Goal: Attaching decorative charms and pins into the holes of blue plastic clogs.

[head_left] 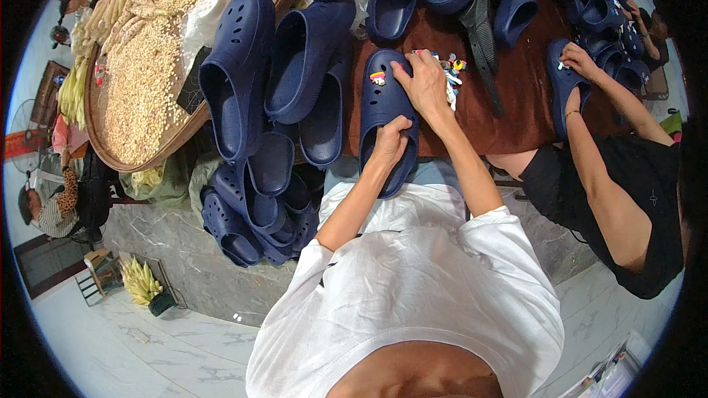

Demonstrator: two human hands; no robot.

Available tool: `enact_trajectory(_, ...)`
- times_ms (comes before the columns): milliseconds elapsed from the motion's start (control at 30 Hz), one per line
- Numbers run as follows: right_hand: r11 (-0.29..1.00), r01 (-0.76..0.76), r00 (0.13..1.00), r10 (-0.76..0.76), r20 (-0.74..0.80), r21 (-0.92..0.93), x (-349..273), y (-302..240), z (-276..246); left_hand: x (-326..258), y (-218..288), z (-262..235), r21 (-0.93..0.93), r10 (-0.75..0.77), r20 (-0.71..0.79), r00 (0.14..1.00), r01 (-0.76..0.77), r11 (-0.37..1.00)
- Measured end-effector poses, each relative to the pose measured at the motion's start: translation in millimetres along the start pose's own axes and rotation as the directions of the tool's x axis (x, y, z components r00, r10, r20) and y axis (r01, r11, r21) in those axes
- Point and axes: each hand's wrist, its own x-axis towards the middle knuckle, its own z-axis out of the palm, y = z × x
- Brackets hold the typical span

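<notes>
Left hand [389, 140] grips the navy clog [383, 114] inside its opening; right hand [424, 85] presses fingers closed on its top — best held steady, beside the small charms [451, 74].

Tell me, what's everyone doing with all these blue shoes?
A person in a white shirt holds a navy clog on a brown table. The left hand grips its heel end, while the right hand presses on the toe, beside a small colourful charm already on it. More charms lie just beyond. A co-worker's hand touches another clog. Piles of clogs lie around.
</notes>
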Motion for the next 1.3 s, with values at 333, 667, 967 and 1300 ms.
enact_trajectory(333, 0.998, -0.014, 0.999, 0.016, -0.036, 0.053, -9.6, 41.6, 5.3, 7.7, -8.0, -14.4, 0.073, -0.072, -0.005, 0.997, 0.072, 0.995)
enact_trajectory(667, 0.955, 0.078, 0.988, -0.113, 0.108, 0.286, 1.0, -13.0, -30.2, 4.4, -9.2, -6.7, 0.013, 0.014, 0.004, 1.0, -0.014, 1.0)
enact_trajectory(967, 0.954, 0.069, 0.96, -0.143, 0.24, 0.293, 1.4, -26.2, -14.5, -1.9, -8.2, -4.6, -0.024, -0.006, 0.006, 1.0, 0.006, 1.0)
enact_trajectory(1300, 0.946, 0.198, 0.967, -0.232, 0.109, 0.257, -1.4, -25.2, -1.4, 12.6, -19.3, -20.9, -0.063, 0.006, 0.096, 0.995, 0.0, 0.998)
